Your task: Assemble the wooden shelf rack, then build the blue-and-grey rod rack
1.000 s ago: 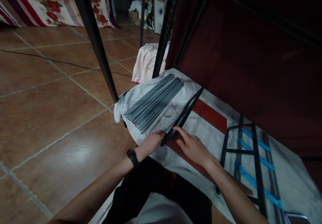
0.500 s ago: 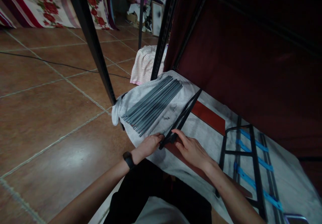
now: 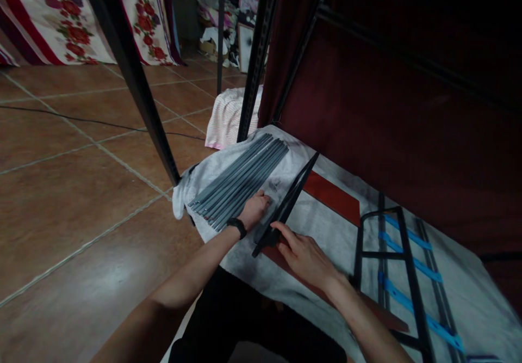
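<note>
My right hand [image 3: 305, 257] grips the near end of a pair of long black metal bars [image 3: 287, 202] that meet at their far tip. The thumb and fingers wrap round them. My left hand [image 3: 255, 210] is down on the white cloth [image 3: 220, 161], its fingers closed together. It sits beside small dark pieces [image 3: 274, 185], too small to name, and whatever it may hold is hidden. Just left of it lies a bundle of grey metal rods [image 3: 240, 180]. Under and behind the bars is a reddish-brown board [image 3: 332, 197].
A black frame [image 3: 408, 276] with blue strips [image 3: 442, 330] lies at the right. Black upright posts [image 3: 130, 74] rise at the left and back. A dark red curtain [image 3: 387, 107] hangs behind. A cable [image 3: 93, 121] crosses the tiled floor [image 3: 61, 205].
My left hand has left the near end of the black bars and reached forward to the small pieces on the cloth. My right hand keeps its hold on the bars.
</note>
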`<act>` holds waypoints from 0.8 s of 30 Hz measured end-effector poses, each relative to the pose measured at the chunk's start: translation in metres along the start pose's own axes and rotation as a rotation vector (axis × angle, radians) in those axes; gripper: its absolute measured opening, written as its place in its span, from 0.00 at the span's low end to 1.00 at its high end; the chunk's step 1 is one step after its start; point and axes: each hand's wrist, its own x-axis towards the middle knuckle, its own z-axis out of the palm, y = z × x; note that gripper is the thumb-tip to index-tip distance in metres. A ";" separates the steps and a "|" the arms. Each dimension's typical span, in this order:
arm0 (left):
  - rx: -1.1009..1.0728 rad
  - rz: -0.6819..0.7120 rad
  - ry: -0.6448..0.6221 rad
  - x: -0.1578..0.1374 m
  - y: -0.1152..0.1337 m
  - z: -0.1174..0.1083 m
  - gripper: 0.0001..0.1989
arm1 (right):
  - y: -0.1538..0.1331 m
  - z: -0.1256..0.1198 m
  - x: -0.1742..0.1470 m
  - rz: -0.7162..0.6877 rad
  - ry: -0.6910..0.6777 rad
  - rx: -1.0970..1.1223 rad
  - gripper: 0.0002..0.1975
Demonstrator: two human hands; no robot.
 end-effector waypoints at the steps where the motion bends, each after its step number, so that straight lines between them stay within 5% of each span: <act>1: -0.009 0.007 -0.006 0.003 0.000 0.002 0.08 | 0.000 0.000 0.000 -0.004 0.005 -0.002 0.25; 8: -0.185 -0.045 0.068 0.001 -0.001 -0.004 0.06 | 0.000 0.001 -0.001 -0.029 0.032 0.000 0.25; 17: -1.472 -0.515 0.212 -0.086 0.032 -0.049 0.15 | 0.004 0.008 -0.003 -0.026 0.055 0.000 0.30; 24: -1.589 -0.480 0.249 -0.114 0.075 -0.055 0.16 | 0.010 0.014 -0.002 0.011 0.035 0.012 0.33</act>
